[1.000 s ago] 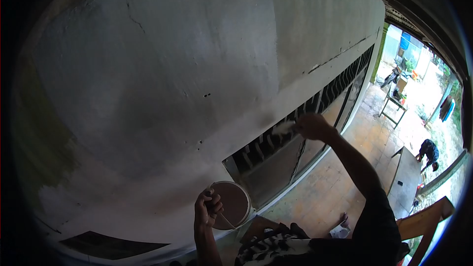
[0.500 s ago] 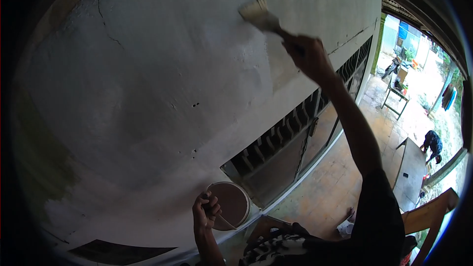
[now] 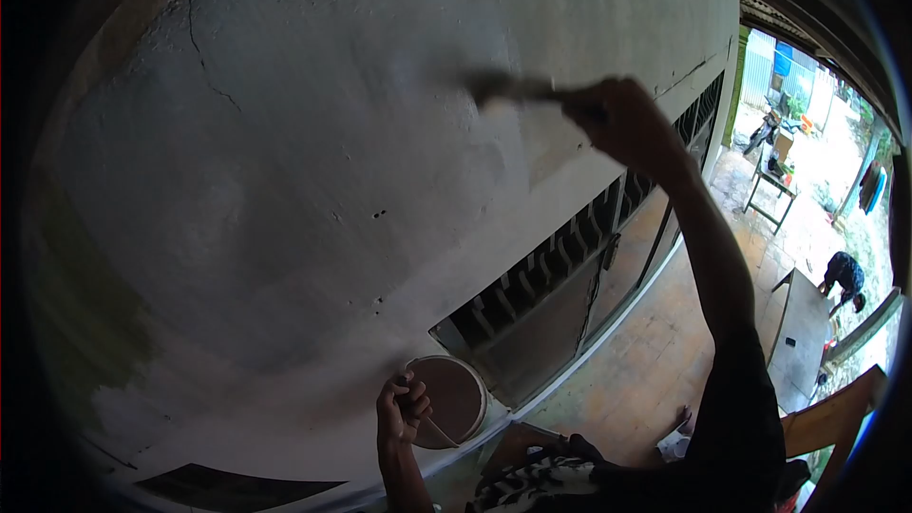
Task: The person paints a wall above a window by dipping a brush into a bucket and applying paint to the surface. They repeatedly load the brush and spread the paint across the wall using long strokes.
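My right hand [image 3: 622, 123] is closed round the handle of a paintbrush [image 3: 513, 87], arm stretched up along the wall. The brush head is smeared by motion and overlaps the pale grey wall [image 3: 313, 152]. Lower down, my left hand [image 3: 404, 407] is closed on the wire handle of a round paint bucket [image 3: 483, 399]. Brownish-grey contents fill the bucket's round opening. Around the brush, the wall shows lighter and darker patches, with a crack running down at the upper left.
Right of the wall patch runs a barred window [image 3: 560, 247]. Below lies a tiled floor [image 3: 646, 351] with a table [image 3: 798, 342], where a person [image 3: 842, 277] bends over. A wooden chair [image 3: 836, 418] stands close at the lower right. Farther back is a small table [image 3: 771, 180].
My right hand has swung the brush down the wall, from tilted upward to nearly level. My left hand keeps hold of the bucket in almost the same place.
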Demonstrator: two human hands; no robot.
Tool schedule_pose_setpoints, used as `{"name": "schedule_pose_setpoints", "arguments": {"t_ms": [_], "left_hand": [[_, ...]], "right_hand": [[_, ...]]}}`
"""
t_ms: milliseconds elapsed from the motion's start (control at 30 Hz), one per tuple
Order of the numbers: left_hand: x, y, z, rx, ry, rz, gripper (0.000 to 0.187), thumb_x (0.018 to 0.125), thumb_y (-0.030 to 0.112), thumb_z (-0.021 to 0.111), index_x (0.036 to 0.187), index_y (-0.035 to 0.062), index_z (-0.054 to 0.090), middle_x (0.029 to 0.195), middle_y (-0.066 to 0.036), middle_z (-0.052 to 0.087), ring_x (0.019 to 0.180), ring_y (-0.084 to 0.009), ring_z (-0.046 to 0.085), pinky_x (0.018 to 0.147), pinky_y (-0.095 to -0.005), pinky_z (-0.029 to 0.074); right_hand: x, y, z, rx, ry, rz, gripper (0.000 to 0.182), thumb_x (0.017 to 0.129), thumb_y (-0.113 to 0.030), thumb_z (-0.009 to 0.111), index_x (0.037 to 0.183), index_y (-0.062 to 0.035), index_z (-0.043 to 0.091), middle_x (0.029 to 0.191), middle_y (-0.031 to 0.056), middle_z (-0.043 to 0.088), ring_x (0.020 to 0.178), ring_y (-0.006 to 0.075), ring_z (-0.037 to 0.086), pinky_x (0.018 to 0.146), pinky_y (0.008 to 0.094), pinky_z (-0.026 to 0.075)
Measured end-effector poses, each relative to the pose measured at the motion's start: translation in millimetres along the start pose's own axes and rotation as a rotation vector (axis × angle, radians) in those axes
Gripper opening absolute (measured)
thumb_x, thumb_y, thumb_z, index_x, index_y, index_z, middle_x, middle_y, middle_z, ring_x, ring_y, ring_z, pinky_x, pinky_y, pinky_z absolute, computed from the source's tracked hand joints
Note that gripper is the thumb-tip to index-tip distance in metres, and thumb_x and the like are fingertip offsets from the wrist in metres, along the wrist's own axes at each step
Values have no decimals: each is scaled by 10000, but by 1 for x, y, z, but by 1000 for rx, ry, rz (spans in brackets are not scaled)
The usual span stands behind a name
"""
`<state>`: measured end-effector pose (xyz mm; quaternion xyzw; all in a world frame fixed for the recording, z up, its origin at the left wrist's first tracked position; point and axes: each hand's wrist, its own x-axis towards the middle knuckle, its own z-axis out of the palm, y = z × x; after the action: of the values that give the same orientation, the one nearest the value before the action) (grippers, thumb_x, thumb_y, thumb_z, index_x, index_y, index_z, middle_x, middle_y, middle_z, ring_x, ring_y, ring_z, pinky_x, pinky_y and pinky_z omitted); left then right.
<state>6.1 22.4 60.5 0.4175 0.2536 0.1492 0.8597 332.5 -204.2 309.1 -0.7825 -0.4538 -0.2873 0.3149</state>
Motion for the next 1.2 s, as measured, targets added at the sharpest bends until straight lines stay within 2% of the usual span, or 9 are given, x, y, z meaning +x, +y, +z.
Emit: {"name": "schedule_pose_setpoints", "arguments": {"t_ms": [100, 200, 400, 500, 600, 767, 967, 1067, 1200], "left_hand": [[-1, -1, 2, -11, 15, 6, 144, 717, 178, 435, 854, 137, 443, 557, 32, 218, 414, -90, 175, 415, -255, 207], [2, -4, 3, -24, 29, 4, 141, 716, 171, 436, 852, 134, 445, 556, 30, 218, 411, -89, 173, 412, -252, 207], [6, -12, 0, -99, -13, 20, 139, 723, 166, 433, 854, 126, 459, 552, 34, 216, 406, -88, 172, 397, -250, 200], [6, -14, 0, -122, 8, 13, 144, 723, 166, 430, 849, 124, 486, 550, 38, 215, 405, -84, 170, 387, -251, 206], [4, -12, 1, -80, 36, -21, 174, 721, 180, 434, 887, 126, 432, 560, 24, 213, 425, -99, 197, 430, -255, 253], [4, -11, 4, -50, 22, -20, 176, 719, 177, 435, 887, 127, 438, 562, 24, 221, 423, -100, 196, 425, -261, 258], [6, -8, 6, -52, 38, -13, 170, 717, 179, 440, 877, 125, 447, 556, 33, 231, 408, -88, 191, 394, -246, 229], [3, -5, 14, -55, 101, -3, 165, 716, 185, 442, 869, 123, 439, 554, 41, 220, 398, -79, 169, 378, -236, 197], [-1, -2, 14, -52, 135, 17, 162, 719, 184, 442, 867, 118, 443, 556, 40, 210, 404, -84, 156, 383, -243, 180]], "right_hand": [[34, -12, -23, 46, 532, -236, 258, 840, -113, 624, 1096, -124, 649, 683, 112, 645, 513, 104, 552, 488, 277, 443], [44, 0, -2, 14, 495, -183, 251, 848, -118, 588, 1090, -136, 648, 705, 106, 642, 532, 168, 580, 546, 316, 480], [-79, 38, 115, 43, 176, -65, 418, 831, -94, 587, 1238, -175, 543, 582, 98, 448, 493, 246, 504, 494, 398, 440], [-144, 41, 129, -109, -438, 150, 282, 851, -155, 502, 1111, -119, 605, 730, 168, 602, 672, 319, 625, 606, 448, 511], [-149, 72, 137, -159, -719, 62, 233, 850, -193, 480, 976, -84, 643, 829, 186, 635, 769, 343, 634, 710, 477, 508], [-27, 39, 42, -193, -404, 62, 204, 813, -259, 594, 920, -114, 690, 877, 121, 640, 841, 283, 612, 810, 407, 479], [58, -8, -60, -65, 366, -165, 219, 861, -169, 592, 1067, -150, 666, 653, 86, 634, 496, 118, 545, 530, 296, 462], [78, -2, -58, 6, 511, -305, 227, 869, -168, 586, 1084, -148, 655, 609, 76, 614, 473, 106, 531, 491, 290, 453], [50, 27, 9, 90, 305, -204, 328, 854, -120, 566, 1178, -166, 594, 630, 139, 601, 479, 186, 549, 512, 342, 459]]}}
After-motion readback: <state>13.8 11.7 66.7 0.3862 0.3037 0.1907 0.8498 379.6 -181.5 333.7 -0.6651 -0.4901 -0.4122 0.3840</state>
